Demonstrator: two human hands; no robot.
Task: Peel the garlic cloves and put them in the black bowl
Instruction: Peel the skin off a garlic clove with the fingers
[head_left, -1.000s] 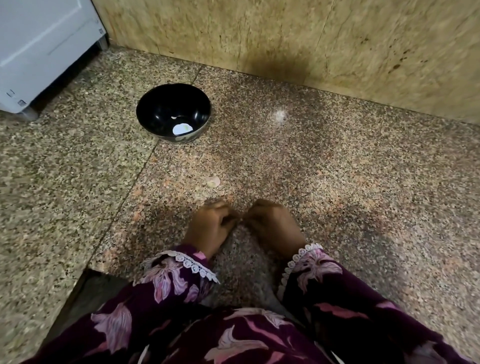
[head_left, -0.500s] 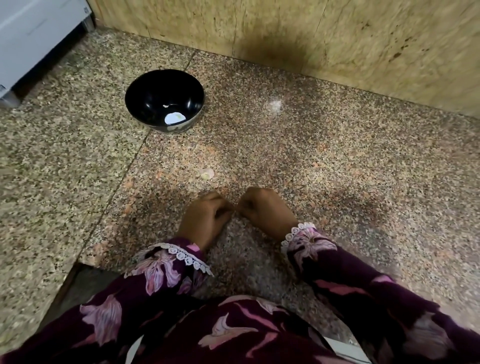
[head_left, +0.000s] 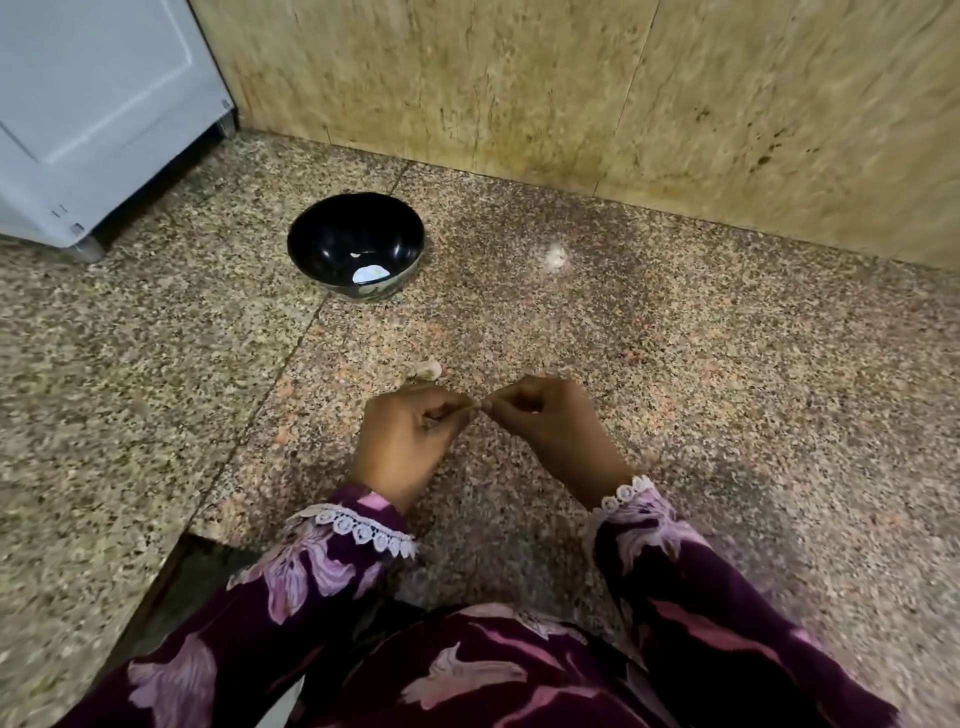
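Observation:
My left hand (head_left: 410, 441) and my right hand (head_left: 550, 431) meet fingertip to fingertip low over the speckled stone counter. Between them they pinch a small garlic clove (head_left: 478, 410), mostly hidden by the fingers. The black bowl (head_left: 311, 244) stands farther back and to the left, with a pale peeled clove (head_left: 370, 273) at its bottom. Another small clove or piece of skin (head_left: 428, 370) lies on the counter just beyond my left hand.
A tan stone wall (head_left: 571, 104) closes the back of the counter. A white appliance (head_left: 98, 104) stands at the back left. A pale spot (head_left: 556, 255) lies on the counter right of the bowl. The counter's edge drops off at the lower left.
The view has tilted up, so bowl and hands sit lower in the frame. Both hands stay together on the clove, now lifted slightly apart at the knuckles.

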